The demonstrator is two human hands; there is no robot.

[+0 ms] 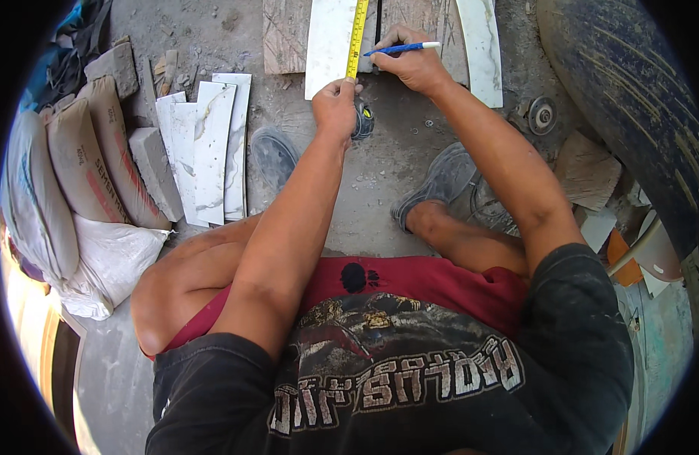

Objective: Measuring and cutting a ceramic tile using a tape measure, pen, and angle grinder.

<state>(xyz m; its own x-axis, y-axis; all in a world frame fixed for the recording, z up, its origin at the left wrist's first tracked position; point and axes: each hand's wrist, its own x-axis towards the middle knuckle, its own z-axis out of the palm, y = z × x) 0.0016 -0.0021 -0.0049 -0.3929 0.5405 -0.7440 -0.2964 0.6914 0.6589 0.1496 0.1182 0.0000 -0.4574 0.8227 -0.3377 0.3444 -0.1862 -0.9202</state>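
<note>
Beyond my feet lies a white marbled tile strip (pixel 326 49) on a wooden board. Along its right side runs the yellow blade of a tape measure (pixel 358 34). My left hand (pixel 335 111) is closed on the tape at the tile's near edge, and the dark tape case shows just right of the hand. My right hand (pixel 414 67) grips a blue pen (pixel 404 48) with a white end, its tip close to the blade's right edge. To the right, a second white tile strip (pixel 482 53) lies at the edge of another board (pixel 417 19).
On the left, several cut white tile pieces (pixel 213 152) lie by a grey block (pixel 155 171) and filled cement bags (pixel 84 155). A round disc (pixel 543 115) lies on the floor at right, near a large dark curved tub (pixel 630 83). Broken scraps (pixel 588 171) sit below it.
</note>
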